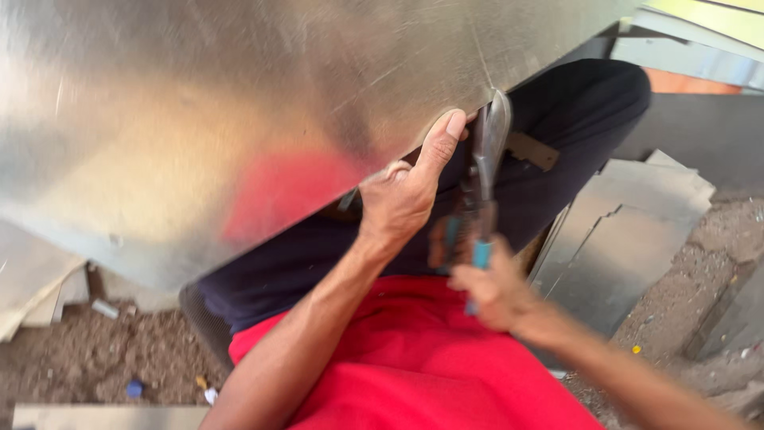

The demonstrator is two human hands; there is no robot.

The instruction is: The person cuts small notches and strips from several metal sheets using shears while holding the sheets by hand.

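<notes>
Blurred by motion around the right hand (487, 288), so fingers there hard to count; still plainly clenched around the blue-gripped handles of a pair of tin snips (481, 187), handles partly hidden inside the fist. Snip blades raised to the lower edge of a large metal sheet (199, 111), meeting it at the end of a thin scored line running up the surface; whether the blades stand parted or closed impossible to tell. Sheet cut off by the top and left borders, filling most of the upper view, tilted over the lap, dull silver with fine scratches, soft glare and a red smear of reflection low on its face. Left hand (406, 191) grasping the sheet's lower edge just beside the blades, thumb pressed flat on the near face, remaining fingers hidden behind the metal. Below, a red shirt (414, 366) and dark trousers (573, 119), legs largely covered by the sheet. To the right, flat metal offcuts (629, 231) lying on bare dirt ground (95, 358), small bits of litter scattered there, too small to identify.
</notes>
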